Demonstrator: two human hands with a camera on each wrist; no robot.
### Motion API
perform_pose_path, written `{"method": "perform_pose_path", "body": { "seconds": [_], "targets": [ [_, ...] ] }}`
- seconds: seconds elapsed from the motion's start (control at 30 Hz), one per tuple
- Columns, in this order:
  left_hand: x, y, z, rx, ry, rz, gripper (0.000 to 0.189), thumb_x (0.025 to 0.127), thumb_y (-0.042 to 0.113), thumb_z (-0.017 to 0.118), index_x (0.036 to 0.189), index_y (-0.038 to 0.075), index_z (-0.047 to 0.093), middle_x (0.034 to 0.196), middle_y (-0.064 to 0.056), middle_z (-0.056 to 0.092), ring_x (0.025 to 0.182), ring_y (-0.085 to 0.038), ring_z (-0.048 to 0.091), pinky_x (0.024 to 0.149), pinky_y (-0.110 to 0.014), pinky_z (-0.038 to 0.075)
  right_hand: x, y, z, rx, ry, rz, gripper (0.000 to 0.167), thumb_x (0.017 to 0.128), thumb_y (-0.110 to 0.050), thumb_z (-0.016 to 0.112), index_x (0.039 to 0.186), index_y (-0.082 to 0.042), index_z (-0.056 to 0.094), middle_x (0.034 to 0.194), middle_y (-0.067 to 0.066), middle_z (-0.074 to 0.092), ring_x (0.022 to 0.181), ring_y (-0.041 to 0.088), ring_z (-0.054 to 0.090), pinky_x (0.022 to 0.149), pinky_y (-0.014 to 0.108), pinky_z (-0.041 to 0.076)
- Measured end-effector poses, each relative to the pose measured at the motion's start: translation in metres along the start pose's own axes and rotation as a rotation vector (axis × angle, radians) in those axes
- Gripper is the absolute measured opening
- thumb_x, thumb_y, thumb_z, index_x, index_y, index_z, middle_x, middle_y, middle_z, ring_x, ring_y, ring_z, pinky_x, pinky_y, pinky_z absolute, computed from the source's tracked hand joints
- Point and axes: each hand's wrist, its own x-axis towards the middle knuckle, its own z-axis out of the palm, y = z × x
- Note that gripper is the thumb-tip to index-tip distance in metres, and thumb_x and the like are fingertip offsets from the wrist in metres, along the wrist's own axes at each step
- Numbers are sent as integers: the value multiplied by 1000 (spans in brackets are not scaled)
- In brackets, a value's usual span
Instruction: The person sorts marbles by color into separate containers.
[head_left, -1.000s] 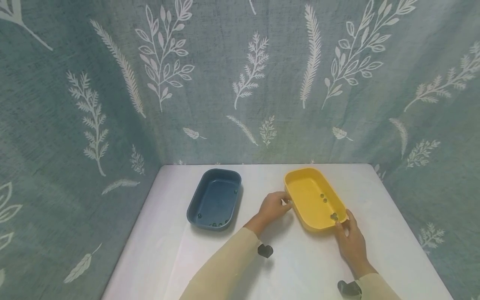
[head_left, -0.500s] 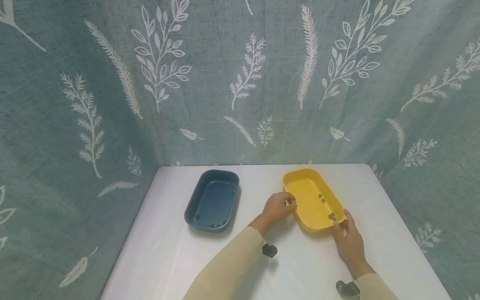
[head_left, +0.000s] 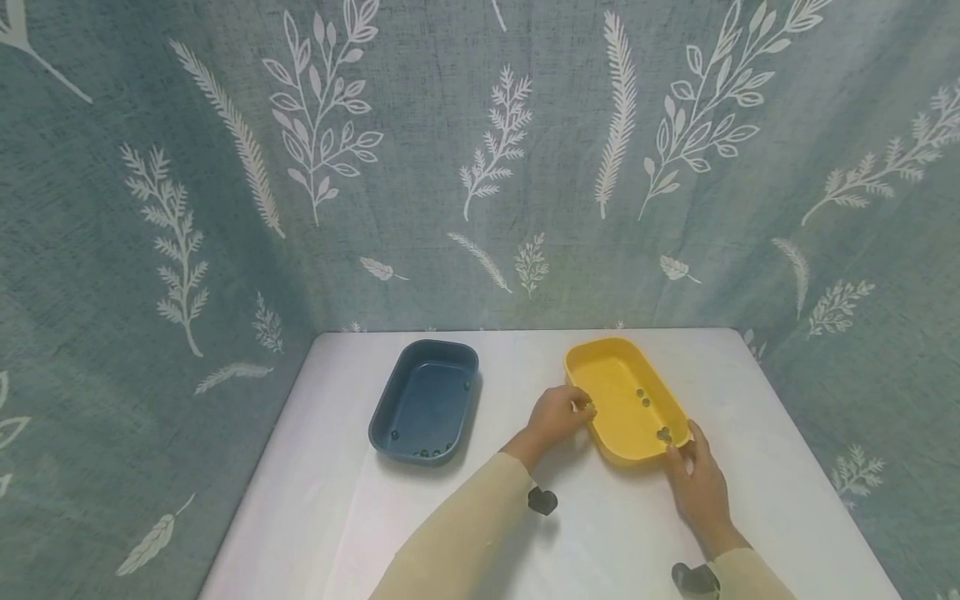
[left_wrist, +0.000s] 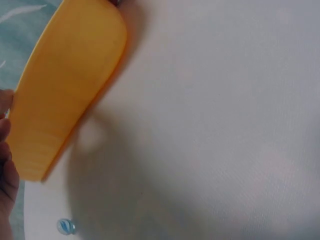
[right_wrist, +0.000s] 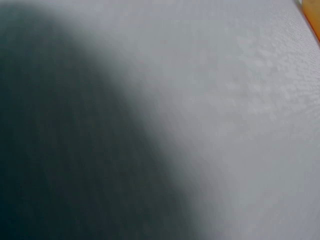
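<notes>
My left hand (head_left: 557,414) is at the left rim of a yellow tray (head_left: 611,375) in the head view, its thumb and finger pinching a small greenish glass marble (head_left: 590,407). Several more marbles (head_left: 663,434) lie inside that tray, mostly toward its right side. With thumb and fingers, my right hand (head_left: 701,487) grips the tray's near right corner. In the left wrist view, fingers (left_wrist: 6,170) show at the left edge beside the tray's outer wall (left_wrist: 75,65). A clear marble with blue in it (left_wrist: 65,226) appears below, against the white surface. The right wrist view shows no fingers.
A dark blue tray (head_left: 431,400) stands to the left, with several marbles (head_left: 425,453) along its near end and sides. Both trays rest on a white table (head_left: 315,500). Patterned green-grey cloth (head_left: 420,167) hangs behind and at both sides.
Relative to the yellow tray, my left hand has moved slightly right, bringing its fingertips over the rim. My right hand keeps its grip on the corner. The head view has shifted a little.
</notes>
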Motion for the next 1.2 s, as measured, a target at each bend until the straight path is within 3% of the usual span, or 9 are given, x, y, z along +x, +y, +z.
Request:
{"method": "perform_pose_path", "body": {
  "seconds": [0.2, 0.53, 0.67, 0.93, 1.2],
  "targets": [
    [-2, -1, 0, 6, -4, -25, 22, 88, 29, 73, 103, 13, 75, 85, 12, 65, 71, -3, 52, 64, -18, 45, 0, 3, 2, 2, -5, -11, 71, 102, -50, 40, 158, -25, 5, 151, 25, 33, 137, 49, 26, 106, 69, 20],
    [-8, -6, -3, 15, 28, 61, 16, 87, 25, 71, 98, 14, 75, 84, 12, 65, 70, -2, 52, 64, -16, 45, 1, 1, 0, -8, -9, 0, 71, 102, -51, 38, 158, -27, 3, 151, 24, 32, 137, 50, 25, 105, 71, 20],
    [-15, -10, -7, 53, 39, 66, 13, 88, 25, 70, 96, 16, 75, 83, 12, 64, 70, -2, 52, 63, -16, 45, 1, -1, -1, -9, -12, 15, 71, 101, -53, 38, 158, -27, 3, 152, 24, 31, 137, 50, 25, 106, 71, 19],
    [-35, -26, -16, 81, 30, 17, 16, 88, 24, 70, 99, 14, 75, 86, 9, 67, 71, -4, 54, 65, -19, 47, 0, -1, -2, -12, 18, -33, 68, 103, -44, 41, 158, -22, 7, 146, 28, 38, 133, 51, 31, 105, 69, 23],
    [-50, -45, -22, 123, 50, 44, 17, 86, 24, 70, 100, 15, 75, 87, 10, 67, 74, -4, 57, 70, -20, 49, -2, -3, -1, -11, 13, -34, 69, 103, -45, 41, 158, -22, 7, 147, 28, 36, 134, 52, 29, 105, 70, 23]
  ]
}}
